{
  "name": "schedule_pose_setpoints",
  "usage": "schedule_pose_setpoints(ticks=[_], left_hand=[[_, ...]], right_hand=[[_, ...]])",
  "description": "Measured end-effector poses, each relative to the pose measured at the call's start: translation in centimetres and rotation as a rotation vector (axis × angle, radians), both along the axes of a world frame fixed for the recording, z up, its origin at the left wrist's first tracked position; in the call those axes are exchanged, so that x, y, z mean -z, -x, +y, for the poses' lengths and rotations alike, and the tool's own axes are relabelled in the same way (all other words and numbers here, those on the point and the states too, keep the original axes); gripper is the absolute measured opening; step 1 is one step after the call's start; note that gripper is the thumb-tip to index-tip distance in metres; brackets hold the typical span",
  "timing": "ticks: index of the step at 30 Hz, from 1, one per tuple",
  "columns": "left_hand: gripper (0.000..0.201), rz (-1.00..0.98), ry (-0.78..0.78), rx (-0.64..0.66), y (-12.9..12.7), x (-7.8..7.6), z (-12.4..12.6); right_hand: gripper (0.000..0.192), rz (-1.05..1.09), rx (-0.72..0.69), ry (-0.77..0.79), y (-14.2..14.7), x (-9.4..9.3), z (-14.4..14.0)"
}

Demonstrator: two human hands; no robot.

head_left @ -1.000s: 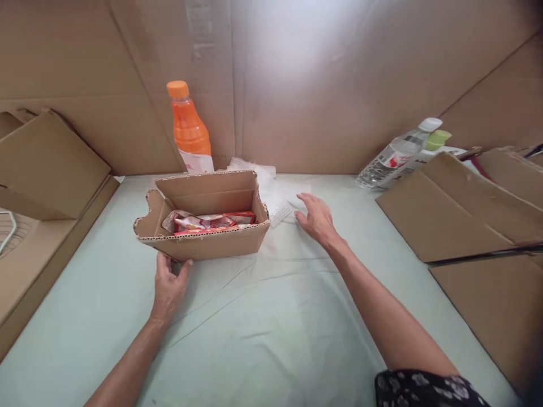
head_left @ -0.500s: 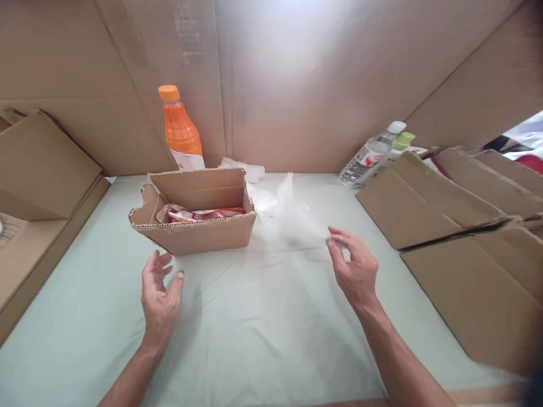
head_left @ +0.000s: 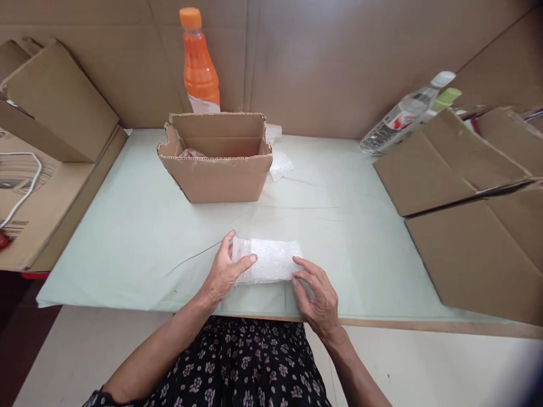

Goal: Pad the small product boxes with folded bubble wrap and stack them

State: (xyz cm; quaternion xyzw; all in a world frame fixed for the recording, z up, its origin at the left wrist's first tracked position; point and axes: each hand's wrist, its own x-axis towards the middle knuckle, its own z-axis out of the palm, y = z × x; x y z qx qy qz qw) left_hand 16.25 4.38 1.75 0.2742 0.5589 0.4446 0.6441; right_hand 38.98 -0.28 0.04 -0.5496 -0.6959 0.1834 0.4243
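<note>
Head camera looked down on a tabletop [head_left: 139, 226] covered in pale green cloth, where a small piece of bubble wrap [head_left: 269, 261] lay flat close to the near edge, about midway along it. The left hand [head_left: 224, 270] pinched the wrap's left end, thumb on top and fingers curled under that end. The right hand [head_left: 318, 294] rested with its fingertips [head_left: 297, 268] pressed on the wrap's right end, fingers spread rather than closed around it. The two hands were apart, one at each end of the wrap.

Toward the far edge stood an open cardboard box [head_left: 216, 161] with a red-and-white packet [head_left: 189, 153] showing inside. Just behind it, against the cardboard wall, stood an orange bottle [head_left: 198, 65]. More bubble wrap [head_left: 280, 165] lay just beside the box on its right. At the far right corner a clear bottle [head_left: 401, 116] leaned behind flat cardboard sheets [head_left: 458, 198].
</note>
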Motion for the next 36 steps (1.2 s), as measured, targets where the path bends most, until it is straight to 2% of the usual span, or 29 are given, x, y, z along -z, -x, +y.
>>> schedule_pose_setpoints(ticks=[3,7,11,14,17,19,22,25,27,29,32,34,36], left_hand=[[0.087,-0.013,0.025,-0.026,0.3,0.3,-0.2],[0.076,0.026,-0.058,-0.078,2.8,0.2,0.1],[0.079,0.145,-0.122,-0.005,7.1,-0.2,0.8],[0.077,0.352,-0.168,0.065,10.1,0.4,1.0],[0.075,0.499,-0.218,0.105,12.2,1.4,0.7],[0.078,0.565,-0.24,0.113,13.1,1.6,0.4],[0.074,0.786,-0.316,0.034,14.0,0.6,0.2],[0.065,0.888,-0.394,-0.096,14.3,-1.3,0.8],[0.066,0.842,-0.425,-0.166,14.3,-2.2,2.3],[0.071,0.766,-0.418,-0.208,13.9,-2.5,4.6],[0.073,0.636,-0.398,-0.237,12.9,-1.6,8.9],[0.064,0.562,-0.429,-0.22,12.1,-0.6,11.4],[0.055,0.528,-0.465,-0.196,11.3,0.3,13.4]], right_hand=[[0.01,0.32,0.166,0.19,0.6,-0.1,-0.2],[0.025,0.718,0.428,0.296,0.6,0.5,0.1],[0.032,0.841,0.444,0.446,-0.4,0.4,0.0],[0.044,0.716,0.447,0.476,-1.2,-0.5,-0.4],[0.056,0.451,0.51,0.262,-1.5,-1.8,-0.8],[0.053,0.26,0.501,0.142,-1.3,-2.7,-0.8],[0.033,0.042,0.325,0.099,-0.5,-3.8,0.3],[0.023,-0.039,0.108,0.098,0.7,-4.1,3.6],[0.029,-0.032,0.025,0.104,1.8,-3.9,7.2],[0.042,0.0,-0.021,0.125,3.2,-3.5,11.5],[0.061,0.047,-0.063,0.21,5.2,-2.6,17.6],[0.06,0.057,-0.104,0.254,6.1,-2.0,20.5],[0.051,0.054,-0.131,0.263,6.5,-1.4,22.2]])
